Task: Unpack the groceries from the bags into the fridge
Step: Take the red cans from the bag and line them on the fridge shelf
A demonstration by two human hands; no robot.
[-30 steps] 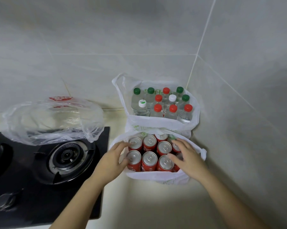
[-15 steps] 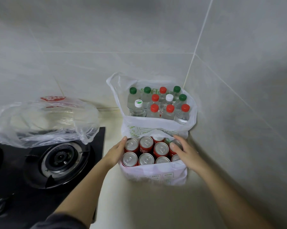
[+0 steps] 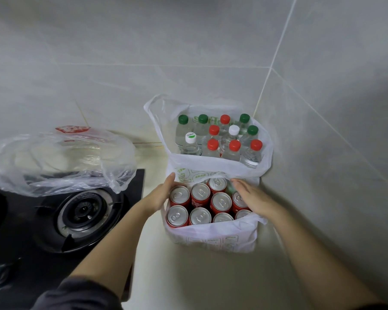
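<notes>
White bag (image 3: 211, 239) of cans (image 3: 200, 193): left hand (image 3: 159, 195) flat against its side, right hand (image 3: 253, 198) seemingly open on top; bottle bag (image 3: 267, 153) behind, clear bag (image 3: 61, 159) over stove (image 3: 83, 211)

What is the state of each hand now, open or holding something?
Left hand: open, fingers straight against the left side of the can bag.
Right hand: open, fingers resting on the cans at the right.

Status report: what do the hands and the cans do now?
Left hand flat against can bag, right hand resting on cans. All cans in bag, none lifted. Bottle bag close behind, nothing in the way.
</notes>
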